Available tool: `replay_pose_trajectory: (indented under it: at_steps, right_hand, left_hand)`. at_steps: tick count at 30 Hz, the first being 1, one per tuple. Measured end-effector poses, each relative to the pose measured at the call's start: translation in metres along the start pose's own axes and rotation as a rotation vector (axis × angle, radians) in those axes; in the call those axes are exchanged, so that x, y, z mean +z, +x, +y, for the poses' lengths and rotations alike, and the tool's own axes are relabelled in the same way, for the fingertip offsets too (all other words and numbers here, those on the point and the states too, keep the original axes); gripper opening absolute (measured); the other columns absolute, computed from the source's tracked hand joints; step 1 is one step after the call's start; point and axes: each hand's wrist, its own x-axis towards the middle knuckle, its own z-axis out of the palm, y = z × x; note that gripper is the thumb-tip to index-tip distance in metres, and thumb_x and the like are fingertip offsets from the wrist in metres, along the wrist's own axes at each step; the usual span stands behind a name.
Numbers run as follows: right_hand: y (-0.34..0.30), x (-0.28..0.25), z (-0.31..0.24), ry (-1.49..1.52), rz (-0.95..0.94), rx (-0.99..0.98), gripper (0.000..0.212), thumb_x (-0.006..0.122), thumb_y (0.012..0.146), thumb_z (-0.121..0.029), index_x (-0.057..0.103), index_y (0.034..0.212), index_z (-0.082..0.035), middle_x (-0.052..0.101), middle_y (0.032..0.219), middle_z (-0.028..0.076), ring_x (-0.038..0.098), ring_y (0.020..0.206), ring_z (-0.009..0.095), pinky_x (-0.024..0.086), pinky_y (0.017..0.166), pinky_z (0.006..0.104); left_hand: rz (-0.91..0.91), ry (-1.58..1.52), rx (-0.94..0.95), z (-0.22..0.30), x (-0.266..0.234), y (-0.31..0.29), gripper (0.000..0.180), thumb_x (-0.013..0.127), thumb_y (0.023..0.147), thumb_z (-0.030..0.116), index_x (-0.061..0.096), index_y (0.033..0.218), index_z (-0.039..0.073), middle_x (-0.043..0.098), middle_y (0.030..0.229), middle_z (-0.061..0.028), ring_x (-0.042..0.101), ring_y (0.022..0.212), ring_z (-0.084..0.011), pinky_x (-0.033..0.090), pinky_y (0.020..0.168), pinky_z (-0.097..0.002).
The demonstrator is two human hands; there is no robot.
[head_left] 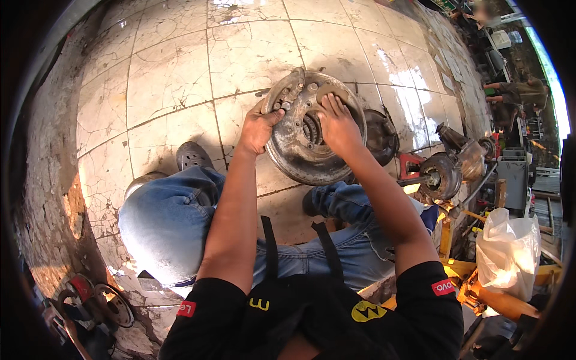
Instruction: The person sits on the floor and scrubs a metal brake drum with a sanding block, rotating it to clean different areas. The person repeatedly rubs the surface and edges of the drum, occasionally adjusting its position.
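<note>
A round, dirty metal brake backing plate (295, 157) is tilted up in front of me over the tiled floor. A curved brake shoe (284, 84) and small metal fittings show along its upper left side. My left hand (259, 129) is closed on the plate's left edge, its thumb on the front face. My right hand (341, 127) rests across the upper right face, fingers close together over a flat brownish patch (333, 92); I cannot tell whether this is a loose pad or part of the plate. A round hole with a ridged ring gapes in the plate's middle.
Behind the plate, at right, lies another dark round part (381, 138). Farther right stand a drum with a shaft (443, 175) and a red stand (410, 165). A white plastic bag (510, 249) hangs by yellow metalwork. Round brake parts (114, 305) lie lower left.
</note>
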Motion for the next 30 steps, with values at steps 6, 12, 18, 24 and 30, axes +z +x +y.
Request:
replay_pose_trajectory:
  at_steps: [6, 12, 18, 24, 30]
  right_hand:
    - [-0.001, -0.004, -0.03, 0.033, 0.087, 0.042, 0.046, 0.046, 0.098, -0.026, 0.045, 0.134, 0.004, 0.044, 0.141, 0.025, 0.041, 0.131, 0.04, 0.034, 0.108, 0.0471]
    - [0.021, -0.009, -0.03, 0.13, 0.038, 0.185, 0.044, 0.042, 0.099, -0.024, 0.047, 0.133, 0.003, 0.046, 0.139, 0.025, 0.039, 0.132, 0.04, 0.032, 0.11, 0.0472]
    - [0.019, -0.025, -0.025, 0.175, -0.026, 0.095, 0.044, 0.041, 0.1, -0.024, 0.049, 0.132, 0.005, 0.042, 0.141, 0.026, 0.038, 0.133, 0.042, 0.031, 0.11, 0.0485]
    - [0.006, -0.016, -0.039, 0.096, 0.011, 0.065, 0.047, 0.038, 0.101, -0.028, 0.044, 0.135, 0.005, 0.044, 0.14, 0.026, 0.038, 0.134, 0.042, 0.032, 0.11, 0.0481]
    - [0.024, -0.016, -0.034, 0.0, 0.015, 0.156, 0.053, 0.038, 0.101, -0.034, 0.044, 0.135, 0.006, 0.046, 0.139, 0.027, 0.044, 0.129, 0.041, 0.035, 0.108, 0.0456]
  left_hand:
    - [0.04, -0.073, -0.039, -0.004, -0.007, -0.001, 0.041, 0.061, 0.086, -0.002, 0.055, 0.127, -0.003, 0.064, 0.112, -0.0133, 0.061, 0.095, -0.0195, 0.05, 0.083, -0.03]
    - [0.046, -0.035, -0.052, -0.004, 0.003, -0.004, 0.041, 0.06, 0.087, 0.0, 0.053, 0.128, -0.004, 0.064, 0.113, -0.0145, 0.063, 0.097, -0.0221, 0.052, 0.083, -0.0333]
    - [0.035, -0.043, -0.09, 0.0, 0.0, -0.005, 0.041, 0.061, 0.087, 0.001, 0.053, 0.127, -0.005, 0.064, 0.112, -0.0134, 0.063, 0.096, -0.0215, 0.053, 0.084, -0.034]
    - [0.053, -0.08, -0.02, -0.007, -0.002, -0.004, 0.041, 0.063, 0.087, 0.002, 0.054, 0.127, -0.004, 0.064, 0.111, -0.0133, 0.062, 0.096, -0.0207, 0.052, 0.084, -0.0316]
    - [0.04, -0.064, -0.066, 0.002, -0.001, -0.006, 0.041, 0.062, 0.087, 0.003, 0.054, 0.126, -0.003, 0.064, 0.111, -0.0143, 0.062, 0.095, -0.0213, 0.052, 0.084, -0.0323]
